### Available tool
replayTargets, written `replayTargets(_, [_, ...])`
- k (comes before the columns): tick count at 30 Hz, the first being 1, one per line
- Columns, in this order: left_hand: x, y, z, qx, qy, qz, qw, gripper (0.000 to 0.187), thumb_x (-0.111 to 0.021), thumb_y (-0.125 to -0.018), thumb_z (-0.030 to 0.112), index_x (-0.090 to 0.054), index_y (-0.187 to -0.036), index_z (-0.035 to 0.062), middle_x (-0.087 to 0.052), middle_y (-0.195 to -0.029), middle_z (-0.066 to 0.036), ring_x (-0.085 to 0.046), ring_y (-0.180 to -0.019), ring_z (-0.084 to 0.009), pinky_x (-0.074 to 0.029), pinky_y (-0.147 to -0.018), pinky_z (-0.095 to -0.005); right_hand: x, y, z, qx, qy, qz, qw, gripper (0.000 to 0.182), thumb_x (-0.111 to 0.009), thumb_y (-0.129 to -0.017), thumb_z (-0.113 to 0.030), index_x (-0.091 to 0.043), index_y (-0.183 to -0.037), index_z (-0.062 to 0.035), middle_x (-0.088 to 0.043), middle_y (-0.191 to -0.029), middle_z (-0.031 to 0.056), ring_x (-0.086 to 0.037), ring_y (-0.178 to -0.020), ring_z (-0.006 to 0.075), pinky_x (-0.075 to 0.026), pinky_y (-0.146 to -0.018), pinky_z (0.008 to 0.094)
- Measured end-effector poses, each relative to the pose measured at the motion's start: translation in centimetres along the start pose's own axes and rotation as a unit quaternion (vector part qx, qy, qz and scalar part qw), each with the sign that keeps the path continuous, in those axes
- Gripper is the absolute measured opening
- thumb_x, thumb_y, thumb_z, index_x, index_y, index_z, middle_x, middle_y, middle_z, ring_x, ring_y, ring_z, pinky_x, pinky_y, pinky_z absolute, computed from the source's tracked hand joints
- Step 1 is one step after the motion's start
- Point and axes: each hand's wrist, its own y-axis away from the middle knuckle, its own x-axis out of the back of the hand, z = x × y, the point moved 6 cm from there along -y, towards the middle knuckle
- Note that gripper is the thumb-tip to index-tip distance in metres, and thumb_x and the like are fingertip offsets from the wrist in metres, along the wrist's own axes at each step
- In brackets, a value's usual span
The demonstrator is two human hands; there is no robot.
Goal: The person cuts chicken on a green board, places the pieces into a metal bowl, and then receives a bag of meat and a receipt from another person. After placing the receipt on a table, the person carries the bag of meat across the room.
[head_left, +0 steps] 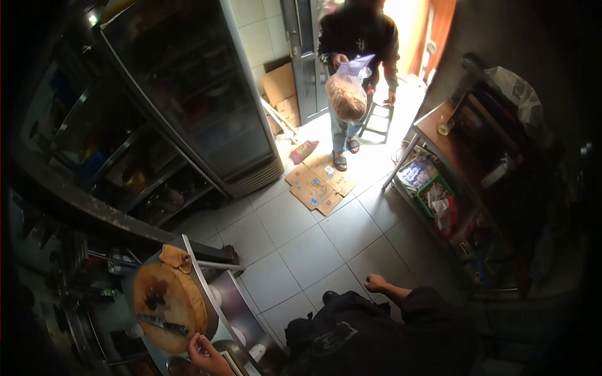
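Note:
My left hand (207,356) is at the near edge of a round wooden chopping board (179,285), its fingers loosely curled together with nothing visible in them. A knife (164,324) lies across the board, its handle end closest to that hand. A dark wet stain (155,294) marks the board's surface. At the board's far edge sits a folded brown cloth (175,257). Out to my right, above the tiled floor, my right hand (376,283) hangs closed in a loose fist, apart from any object.
Ahead, a person (359,44) carries a clear plastic bag (347,97) with brownish contents near the bright doorway. Flattened cardboard (320,187) lies on the floor tiles. A tall glass-door fridge (188,94) stands left; a table (439,135) with a green basket (434,195) beneath stands right.

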Motion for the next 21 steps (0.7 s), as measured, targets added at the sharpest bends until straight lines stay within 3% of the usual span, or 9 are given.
replayTargets(3, [-3.5,-2.7,-0.6,0.081,0.031,-0.038,0.996,0.018,-0.07,-0.108,0.015,-0.072,-0.115,-0.0012,-0.073,-0.104,-0.007,-0.069,-0.093,-0.0157,-0.055,-0.08,-0.0306,6.4,-3.3,-7.2,0.059,-0.071,-0.025,0.995,0.044,-0.064,-0.104,-0.042,-0.076,-0.112,-0.0001,-0.081,-0.11,0.02,-0.078,-0.097,0.0374,-0.062,-0.087,0.0486])
replayTargets(5, [-5.9,-5.7,0.2,0.054,-0.01,-0.063,0.997,0.017,-0.071,-0.107,0.015,-0.072,-0.114,-0.0003,-0.073,-0.104,-0.007,-0.069,-0.092,-0.0158,-0.054,-0.08,-0.031,12.7,-8.9,-11.4,0.095,-0.296,0.021,0.95,0.05,-0.054,-0.111,-0.047,-0.076,-0.111,-0.0018,-0.081,-0.105,0.0119,-0.078,-0.089,0.0259,-0.06,-0.075,0.0461])
replayTargets(6, [-7.6,-7.4,0.1,0.055,-0.003,-0.084,0.995,0.017,-0.071,-0.107,0.015,-0.072,-0.114,0.0002,-0.073,-0.105,-0.007,-0.069,-0.092,-0.0159,-0.054,-0.081,-0.0312,19.6,-9.3,-15.4,0.185,-0.397,0.065,0.897,0.058,-0.044,-0.115,-0.053,-0.076,-0.112,-0.004,-0.08,-0.101,0.0087,-0.075,-0.089,0.0182,-0.056,-0.074,0.0416])
replayTargets(8, [-11.6,-11.0,-1.1,0.049,0.014,-0.126,0.991,0.018,-0.071,-0.107,0.016,-0.072,-0.116,0.0005,-0.074,-0.106,-0.007,-0.069,-0.092,-0.0153,-0.054,-0.082,-0.0311,35.0,-9.3,-21.3,0.198,-0.475,0.286,0.808,0.056,-0.042,-0.119,-0.045,-0.078,-0.114,-0.0019,-0.08,-0.098,0.0114,-0.074,-0.097,0.0207,-0.054,-0.093,0.0372])
replayTargets(10, [-18.6,-14.6,-1.0,0.051,0.046,-0.186,0.98,0.023,-0.074,-0.106,0.018,-0.072,-0.12,-0.0006,-0.074,-0.113,-0.01,-0.07,-0.097,-0.0179,-0.057,-0.084,-0.0326,47.8,-12.0,-23.1,0.258,-0.624,0.382,0.631,0.057,-0.048,-0.118,-0.048,-0.069,-0.13,0.0036,-0.077,-0.107,0.0117,-0.072,-0.107,0.0216,-0.052,-0.099,0.0393])
replayTargets(11, [-21.9,-16.5,-0.1,0.059,0.074,-0.233,0.968,0.029,-0.077,-0.104,0.02,-0.071,-0.124,-0.0018,-0.074,-0.12,-0.012,-0.072,-0.103,-0.0206,-0.06,-0.086,-0.0341,52.8,-11.1,-24.4,0.272,-0.651,0.381,0.598,0.065,-0.059,-0.111,-0.056,-0.062,-0.137,0.0031,-0.072,-0.117,0.0161,-0.071,-0.109,0.023,-0.054,-0.097,0.0398])
replayTargets(16, [-43.3,-19.3,11.2,-0.039,0.127,-0.435,0.891,0.036,-0.083,-0.097,0.018,-0.071,-0.127,0.0026,-0.075,-0.116,-0.011,-0.071,-0.102,-0.0198,-0.058,-0.084,-0.0332,63.0,-14.5,-26.0,0.124,-0.61,0.344,0.703,0.108,-0.087,-0.086,-0.061,-0.032,-0.16,-0.0031,-0.055,-0.143,0.027,-0.071,-0.112,0.0373,-0.065,-0.081,0.0481])
replayTargets(19, [-53.8,-16.6,19.3,-0.123,0.147,-0.559,0.807,0.05,-0.088,-0.092,0.025,-0.068,-0.134,0.0053,-0.073,-0.127,-0.014,-0.071,-0.108,-0.0245,-0.06,-0.085,-0.0371,62.5,-14.1,-27.3,0.138,-0.542,0.299,0.773,0.091,-0.084,-0.088,-0.054,-0.049,-0.153,-0.0026,-0.067,-0.132,0.0201,-0.078,-0.104,0.0308,-0.069,-0.072,0.0429])
replayTargets(21, [-58.5,-14.8,26.3,-0.212,0.137,-0.605,0.755,0.066,-0.091,-0.088,0.034,-0.063,-0.14,0.0031,-0.068,-0.135,-0.019,-0.067,-0.12,-0.0327,-0.058,-0.096,-0.0453,61.4,-16.5,-26.0,0.146,-0.561,0.3,0.757,0.078,-0.082,-0.092,-0.05,-0.057,-0.149,-0.0019,-0.071,-0.129,0.017,-0.078,-0.107,0.0269,-0.07,-0.074,0.043])
